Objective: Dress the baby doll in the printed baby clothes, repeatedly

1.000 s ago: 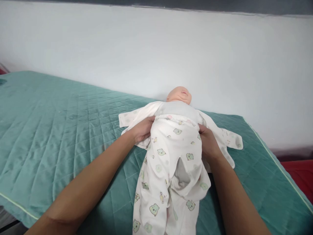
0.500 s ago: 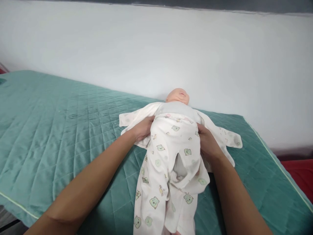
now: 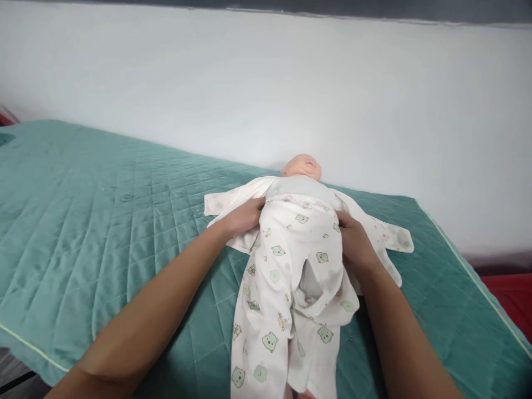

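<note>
A baby doll [image 3: 302, 166] lies on its back, head toward the wall, on a green quilted cover. It has on white baby pants [image 3: 301, 238] printed with green bears, their waistband high over its grey torso. Beneath its upper body spreads a white baby jacket [image 3: 394, 235], sleeves out to both sides. My left hand [image 3: 247, 216] is closed on the pants' left edge at the waist, fingertips partly hidden. On the opposite side my right hand [image 3: 355, 241] grips the pants' right edge, its fingers partly behind the cloth. An opening at the crotch shows grey underneath.
The green quilted cover [image 3: 124, 221] stretches far to the left and ends at a piped edge on the right. A white wall [image 3: 249, 83] rises right behind the doll's head. Something red [image 3: 507, 299] stands beyond the right edge.
Both hands keep their hold at the pants' waist. The view has shifted slightly, and the pants' legs sit a little farther right.
</note>
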Demonstrator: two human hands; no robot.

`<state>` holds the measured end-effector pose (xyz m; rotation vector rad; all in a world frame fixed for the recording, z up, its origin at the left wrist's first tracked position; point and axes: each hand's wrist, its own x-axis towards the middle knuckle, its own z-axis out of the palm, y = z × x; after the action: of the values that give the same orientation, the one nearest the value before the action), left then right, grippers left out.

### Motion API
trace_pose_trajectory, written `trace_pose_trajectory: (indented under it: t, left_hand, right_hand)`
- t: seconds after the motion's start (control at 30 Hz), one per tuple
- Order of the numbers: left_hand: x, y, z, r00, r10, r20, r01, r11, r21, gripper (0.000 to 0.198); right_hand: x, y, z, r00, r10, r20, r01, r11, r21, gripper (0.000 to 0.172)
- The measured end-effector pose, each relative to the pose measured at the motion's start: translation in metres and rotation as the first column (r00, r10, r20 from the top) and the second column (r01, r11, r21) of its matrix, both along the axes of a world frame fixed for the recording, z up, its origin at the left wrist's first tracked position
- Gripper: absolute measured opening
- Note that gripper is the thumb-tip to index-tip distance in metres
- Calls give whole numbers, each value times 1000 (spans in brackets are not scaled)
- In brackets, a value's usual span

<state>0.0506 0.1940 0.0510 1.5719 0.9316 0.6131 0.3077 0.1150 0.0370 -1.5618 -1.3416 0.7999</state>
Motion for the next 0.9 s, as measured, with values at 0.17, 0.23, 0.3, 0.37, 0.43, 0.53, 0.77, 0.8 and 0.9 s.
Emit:
trace_pose_trajectory:
  t: [0.17, 0.23, 0.3, 0.37, 0.43, 0.53, 0.77, 0.8, 0.9]
  left_hand:
    - [-7, -2, 12, 999, -34, -19, 33, 998, -52, 25]
    - [-9, -3, 17, 998, 1, -55, -4, 999, -47, 21]
    - [-8, -3, 22, 987, 90, -130, -89, 996, 14, 20]
    - [-5, -4, 24, 950, 225, -216, -189, 966, 174, 20]
    - [0, -6, 24, 906, 344, -248, -234, 893, 384, 21]
    - [8, -8, 20, 921, 358, -153, -184, 746, 640, 20]
    - [8, -4, 14, 995, 39, -93, 48, 629, 776, 19]
    - [6, -2, 14, 995, 2, -102, 77, 648, 758, 18]
    - [3, 2, 15, 988, -77, -131, 147, 699, 700, 16]
  right_hand:
    - [5, 1, -2, 994, -98, 57, 98, 995, 2, 33]
    - [6, 1, -1, 986, -136, 92, 135, 991, 11, 29]
    - [6, 1, 2, 968, -189, 167, 185, 982, 37, 26]
    - [3, -1, 8, 930, -255, 263, 239, 967, 92, 21]
    - [-4, -4, 15, 891, -324, 318, 275, 943, 189, 17]
    - [-17, -8, 24, 902, -330, 278, 223, 908, 356, 16]
    - [-21, -5, 22, 988, -4, 154, -45, 949, 311, 20]
    - [-18, -4, 20, 985, 23, 169, -72, 955, 288, 22]
    - [-13, -3, 19, 960, 77, 268, -148, 956, 255, 23]
